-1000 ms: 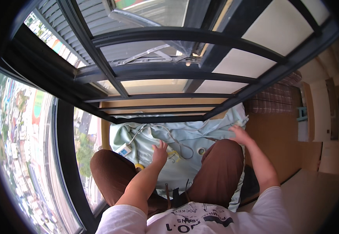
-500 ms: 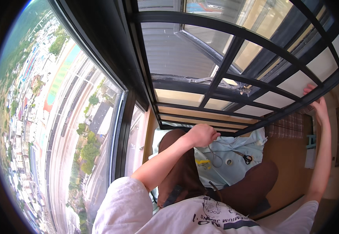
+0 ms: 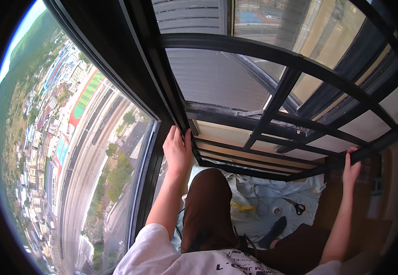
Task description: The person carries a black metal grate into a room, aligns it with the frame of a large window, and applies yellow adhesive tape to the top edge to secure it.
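A large black barred window frame point(image 3: 231, 45) stands in front of me, its crossbars forming a grid. My left hand point(image 3: 178, 151) is wrapped around its left upright, beside the big window. At the right, my right hand point(image 3: 352, 168) grips the curved lower rail, the thumb on the near side and the other fingers partly hidden behind it. Through the grid show an opened window sash and a grey slatted wall.
A pale blue sheet point(image 3: 265, 195) lies below, bearing black-handled scissors point(image 3: 299, 208), a tape roll point(image 3: 277, 211) and a yellow item point(image 3: 244, 207). My brown-trousered legs point(image 3: 206, 208) are bent over it. At the left, the big window pane point(image 3: 116, 151) overlooks railway tracks far below.
My left hand has gone from the middle of the lower rail to the left upright. My right hand sits lower along the right rail. The view has shifted, and a dark-socked foot now shows.
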The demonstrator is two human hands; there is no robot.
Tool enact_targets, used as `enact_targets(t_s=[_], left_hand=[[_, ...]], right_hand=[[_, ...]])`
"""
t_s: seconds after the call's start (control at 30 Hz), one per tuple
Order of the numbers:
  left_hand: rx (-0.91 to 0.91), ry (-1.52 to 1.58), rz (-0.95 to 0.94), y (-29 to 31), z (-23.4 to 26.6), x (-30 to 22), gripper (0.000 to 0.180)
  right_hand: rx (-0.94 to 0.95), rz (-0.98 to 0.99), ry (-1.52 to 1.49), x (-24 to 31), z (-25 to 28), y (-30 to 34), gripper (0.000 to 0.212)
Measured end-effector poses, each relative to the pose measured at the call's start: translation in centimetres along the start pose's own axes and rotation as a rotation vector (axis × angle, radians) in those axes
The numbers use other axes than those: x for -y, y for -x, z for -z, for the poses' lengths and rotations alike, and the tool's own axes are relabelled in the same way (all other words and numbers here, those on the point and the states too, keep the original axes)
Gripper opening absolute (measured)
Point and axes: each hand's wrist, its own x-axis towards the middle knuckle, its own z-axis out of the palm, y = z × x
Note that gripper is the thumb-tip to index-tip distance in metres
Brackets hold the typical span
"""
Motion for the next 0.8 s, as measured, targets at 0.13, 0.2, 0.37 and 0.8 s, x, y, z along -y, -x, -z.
enact_targets(t_s=[0.13,0.2,0.37,0.8], left_hand=[[0.003,-0.068,-0.096,-1.0,-1.5,-0.1,0.016],[-0.061,-0.023,-0.134,-1.4,-1.4,-1.0,0.017],[-0.174,-0.013,-0.114,-0.5,0.9,-0.4,0.015],[-0.537,-0.167,-0.233,-14.3,10.6,-9.8,0.032]], right_hand=[[0.026,-0.258,0.123,-0.9,0.0,2.5,0.038],[0.103,-0.278,0.07,0.0,0.0,2.8,0.043],[-0.036,0.191,0.187,0.9,-1.8,2.5,0.037],[-0.537,0.527,0.384,19.6,3.1,-11.5,0.029]])
